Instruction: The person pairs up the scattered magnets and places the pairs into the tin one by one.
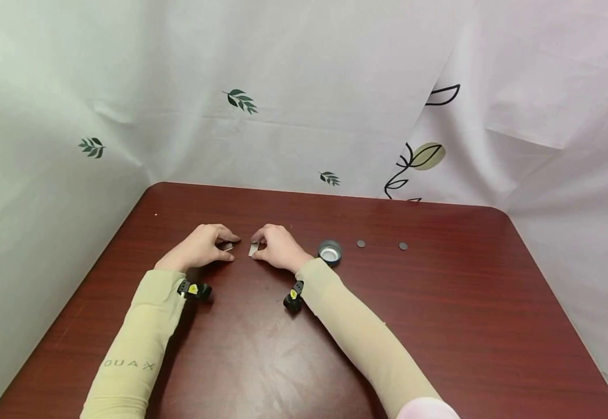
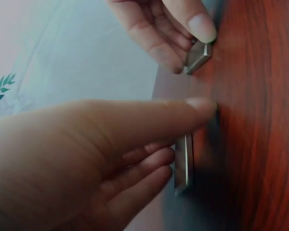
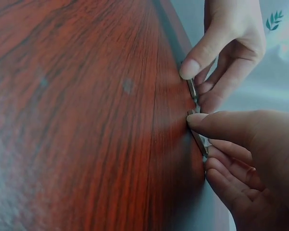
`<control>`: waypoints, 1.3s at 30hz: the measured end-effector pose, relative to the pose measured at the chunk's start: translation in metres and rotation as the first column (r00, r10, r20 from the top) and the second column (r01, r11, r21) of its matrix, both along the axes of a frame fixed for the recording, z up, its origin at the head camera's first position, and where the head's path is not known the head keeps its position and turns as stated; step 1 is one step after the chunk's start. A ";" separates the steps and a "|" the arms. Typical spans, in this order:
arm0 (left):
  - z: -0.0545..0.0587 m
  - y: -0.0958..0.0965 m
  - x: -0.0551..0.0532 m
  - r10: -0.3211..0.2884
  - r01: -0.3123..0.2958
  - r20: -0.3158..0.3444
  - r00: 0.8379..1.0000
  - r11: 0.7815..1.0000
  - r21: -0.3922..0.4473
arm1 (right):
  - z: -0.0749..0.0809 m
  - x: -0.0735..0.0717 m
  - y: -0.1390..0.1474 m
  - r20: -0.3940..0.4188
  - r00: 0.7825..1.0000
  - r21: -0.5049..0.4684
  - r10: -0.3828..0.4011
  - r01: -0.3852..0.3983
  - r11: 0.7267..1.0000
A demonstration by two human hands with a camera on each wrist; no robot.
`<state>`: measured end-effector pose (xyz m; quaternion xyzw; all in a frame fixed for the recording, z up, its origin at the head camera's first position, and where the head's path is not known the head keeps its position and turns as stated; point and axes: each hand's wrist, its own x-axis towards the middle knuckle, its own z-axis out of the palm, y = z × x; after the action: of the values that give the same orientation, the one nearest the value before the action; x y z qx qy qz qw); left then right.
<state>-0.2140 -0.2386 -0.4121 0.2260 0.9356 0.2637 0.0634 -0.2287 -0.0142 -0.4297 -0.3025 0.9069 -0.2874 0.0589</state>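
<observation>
In the head view my left hand (image 1: 199, 247) and right hand (image 1: 280, 247) face each other at the far left-middle of the table. The right thumb and forefinger grip a small flat metal plate (image 2: 198, 57) by opposite edges; it stands tilted, its lower edge close to the wood. Between the left thumb and fingers is a similar metal plate (image 2: 184, 166), partly hidden behind the thumb in the left wrist view. In the right wrist view the left thumb (image 3: 189, 70) is at that plate's near end. A short gap separates the two plates.
Just right of the right wrist stands a round black tin (image 1: 330, 252) with a silvery inside. Farther right lie two small dark discs, one nearer disc (image 1: 361, 244) and one farther disc (image 1: 403, 246). White cloth (image 1: 293, 116) with leaf prints hangs behind the reddish-brown table (image 1: 466, 302).
</observation>
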 end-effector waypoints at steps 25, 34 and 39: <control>0.000 -0.005 0.008 0.179 -0.180 -0.034 0.983 0.983 -0.019 | 0.003 0.000 0.001 0.019 1.000 -0.029 -0.006 0.006 1.000; 0.000 0.004 0.001 0.116 -0.117 -0.029 0.993 0.992 -0.050 | 0.002 0.001 0.001 0.026 1.000 -0.028 -0.004 0.005 1.000; 0.003 0.007 -0.001 0.077 -0.080 -0.035 0.996 0.993 -0.084 | 0.001 0.000 0.001 0.023 1.000 -0.031 -0.007 0.008 0.999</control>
<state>-0.2155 -0.2319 -0.4090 0.1901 0.9550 0.2224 0.0478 -0.2283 -0.0131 -0.4283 -0.2965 0.9028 -0.3050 0.0636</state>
